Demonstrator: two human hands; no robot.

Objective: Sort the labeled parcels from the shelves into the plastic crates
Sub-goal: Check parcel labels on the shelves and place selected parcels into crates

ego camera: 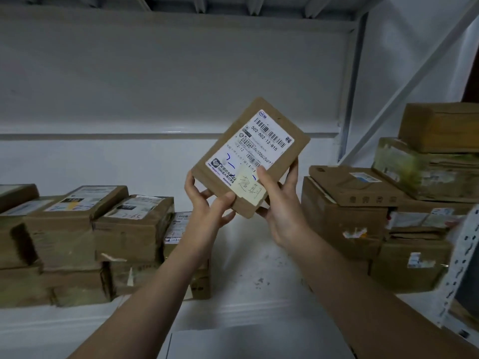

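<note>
Both hands' fingers (292,172) pinch the tilted parcel (250,156).

Blurry boxes (427,174) at right edge

Bare shelf strip (246,268) between left box stack (103,229) and right box stack (363,216)

My left hand (207,204) and right hand (283,216) are bare, with long, slim fingers. My left forearm (155,281) and right forearm (363,294) are bare too, slender and uncovered from the wrists down to where they leave the bottom of the view.
</note>
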